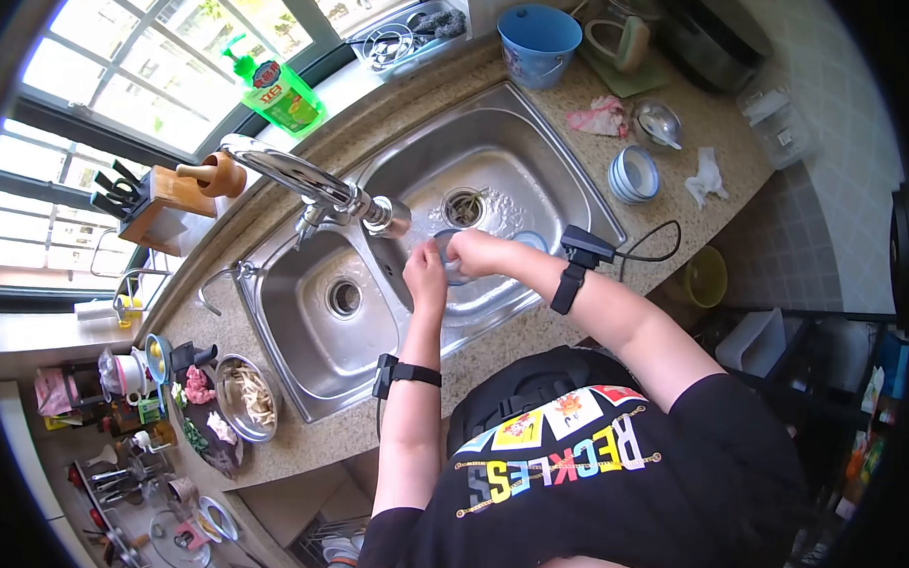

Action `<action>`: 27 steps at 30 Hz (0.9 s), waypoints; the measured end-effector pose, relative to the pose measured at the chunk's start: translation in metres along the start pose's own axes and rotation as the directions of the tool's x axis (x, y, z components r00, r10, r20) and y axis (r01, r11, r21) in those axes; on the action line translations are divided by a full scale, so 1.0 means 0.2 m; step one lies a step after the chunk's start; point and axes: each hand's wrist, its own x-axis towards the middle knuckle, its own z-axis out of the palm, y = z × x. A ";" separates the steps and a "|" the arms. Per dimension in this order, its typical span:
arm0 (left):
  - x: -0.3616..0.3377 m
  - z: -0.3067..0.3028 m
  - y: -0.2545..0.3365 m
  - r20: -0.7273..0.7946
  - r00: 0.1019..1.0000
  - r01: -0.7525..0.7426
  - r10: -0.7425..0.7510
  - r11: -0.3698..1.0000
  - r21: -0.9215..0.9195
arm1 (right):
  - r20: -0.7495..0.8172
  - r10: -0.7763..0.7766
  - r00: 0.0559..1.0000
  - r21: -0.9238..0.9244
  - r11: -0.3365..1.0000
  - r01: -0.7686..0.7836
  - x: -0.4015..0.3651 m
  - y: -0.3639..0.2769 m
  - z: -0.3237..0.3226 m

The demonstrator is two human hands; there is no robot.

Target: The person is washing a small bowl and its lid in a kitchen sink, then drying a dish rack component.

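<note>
A small bowl [442,248] was clasped between the left hand [426,275] and right hand [476,251] under the faucet [316,184]. Its axis and facing were hidden by closed fingers.

Both hands are over the right basin of the double sink [530,141], below the spout of the faucet [311,184]. The left hand [426,277] and the right hand [476,251] together grip a small bowl [446,252]; its contents cannot be made out. Each wrist carries a black strap. On the counter to the right sits a stack of bowls [633,174]. A green soap bottle [280,92] stands on the window ledge, with a knife block [157,209] to its left.
</note>
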 end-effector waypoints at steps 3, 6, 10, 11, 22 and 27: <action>-0.02 0.03 0.01 -0.040 0.997 -0.059 0.059 0.998 0.011 | -0.108 0.037 0.993 -0.215 0.975 -0.060 -0.03 0.04 0.01; 0.09 0.02 -0.10 -0.002 0.999 0.051 -0.053 0.976 -0.213 | -0.228 0.135 0.964 -0.321 0.924 -0.206 -0.15 0.05 -0.06; 0.18 0.02 -0.20 0.269 0.937 0.347 -0.221 0.521 -0.780 | -0.373 0.134 0.918 -0.058 0.984 -0.167 -0.34 0.26 -0.04; 0.19 0.02 -0.22 0.288 0.935 0.355 -0.209 0.516 -0.779 | -0.332 0.146 0.932 -0.021 0.987 -0.162 -0.35 0.27 -0.02; 0.25 0.10 -0.15 0.848 0.513 0.704 0.131 -0.630 -0.328 | -0.435 0.190 0.880 0.174 0.977 -0.125 -0.48 0.42 0.11; 0.25 0.10 -0.08 0.802 0.563 0.669 0.201 -0.680 -0.300 | -0.437 0.268 0.859 0.332 0.935 -0.123 -0.50 0.49 0.15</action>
